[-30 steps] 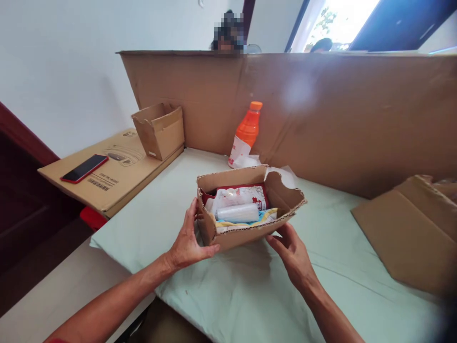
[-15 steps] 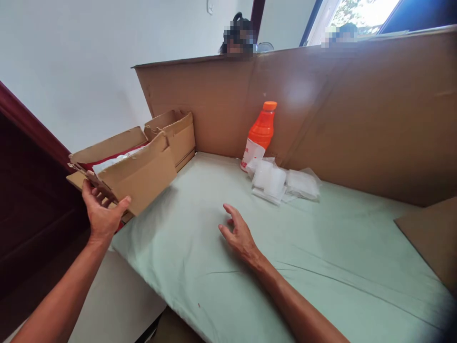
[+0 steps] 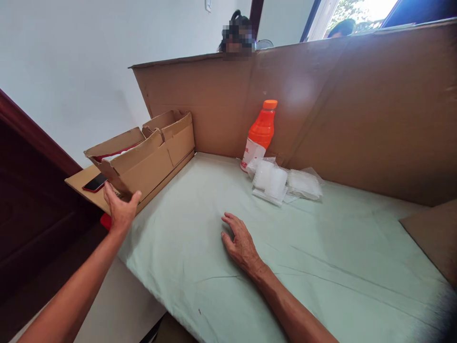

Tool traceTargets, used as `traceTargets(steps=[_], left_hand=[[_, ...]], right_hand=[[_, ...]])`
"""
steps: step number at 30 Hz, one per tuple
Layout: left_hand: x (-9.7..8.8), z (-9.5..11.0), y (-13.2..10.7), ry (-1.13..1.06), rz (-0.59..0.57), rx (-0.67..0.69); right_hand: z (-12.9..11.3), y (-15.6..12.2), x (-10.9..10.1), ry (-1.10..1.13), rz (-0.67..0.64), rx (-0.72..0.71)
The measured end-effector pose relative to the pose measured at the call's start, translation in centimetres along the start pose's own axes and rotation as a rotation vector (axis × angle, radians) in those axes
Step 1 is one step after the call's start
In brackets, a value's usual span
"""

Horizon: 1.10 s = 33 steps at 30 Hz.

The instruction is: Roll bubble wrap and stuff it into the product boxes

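My left hand (image 3: 121, 209) is at the near end of an open-topped cardboard box (image 3: 143, 166), its thumb at one corner and its fingers at the other. The box holds something red and white, mostly hidden by its walls. It lines up with a second cardboard box (image 3: 178, 143) behind it, and both rest on a cardboard base. A dark phone (image 3: 94, 183) with a red edge lies on the cardboard beside my left fingers. My right hand (image 3: 243, 245) is open and holds nothing, low over the pale green cloth (image 3: 200, 238), its fingers loosely curved and apart.
An orange bottle (image 3: 262, 131) with a white label leans against the tall cardboard screen (image 3: 214, 95). Clear plastic packets (image 3: 271, 181) lie in front of it. A cardboard flap (image 3: 435, 233) stands at the right. Two people's heads show beyond the screen. Something red (image 3: 106, 221) sits below my left wrist.
The near box has come down from a raised tilt and moved right, into line with the other box, uncovering the phone. My left hand went with it; my right hand dropped slightly nearer.
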<state>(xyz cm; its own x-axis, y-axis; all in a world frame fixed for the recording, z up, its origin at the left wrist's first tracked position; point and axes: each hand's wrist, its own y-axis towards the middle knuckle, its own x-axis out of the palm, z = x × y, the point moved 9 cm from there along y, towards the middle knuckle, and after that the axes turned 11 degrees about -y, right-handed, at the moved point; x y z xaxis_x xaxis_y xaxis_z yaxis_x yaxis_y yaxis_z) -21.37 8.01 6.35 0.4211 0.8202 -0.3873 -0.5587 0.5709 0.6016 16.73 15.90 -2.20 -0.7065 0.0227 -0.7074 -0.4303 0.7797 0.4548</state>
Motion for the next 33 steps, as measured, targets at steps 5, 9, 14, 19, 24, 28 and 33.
traceTargets(steps=[5,9,14,19,24,28,33], left_hand=[[3.3,3.9,-9.8,0.012,-0.264,0.079],[7.8,7.9,-12.5,-0.068,-0.503,0.131],[16.9,13.7,-13.0,-0.095,-0.735,0.272],[24.1,19.0,-18.7,-0.106,-0.950,0.421],[24.2,21.5,-24.6,-0.115,-1.076,0.570],[22.0,22.1,-27.3,-0.044,-1.124,0.741],[19.8,22.4,-29.0,-0.019,-1.120,0.771]], right_hand=[[-1.5,0.2,0.7,-0.160,-0.128,-0.023],[-3.9,0.1,1.3,-0.286,-0.270,-0.082],[-7.9,-3.1,1.8,-0.446,-0.324,-0.262],[-12.7,-10.4,0.9,-0.498,-0.298,-0.418],[-14.9,-14.5,-0.9,-0.543,-0.244,-0.397],[-15.2,-15.5,-1.3,-0.469,-0.276,-0.380],[-15.2,-17.7,-1.3,-0.228,-0.283,-0.231]])
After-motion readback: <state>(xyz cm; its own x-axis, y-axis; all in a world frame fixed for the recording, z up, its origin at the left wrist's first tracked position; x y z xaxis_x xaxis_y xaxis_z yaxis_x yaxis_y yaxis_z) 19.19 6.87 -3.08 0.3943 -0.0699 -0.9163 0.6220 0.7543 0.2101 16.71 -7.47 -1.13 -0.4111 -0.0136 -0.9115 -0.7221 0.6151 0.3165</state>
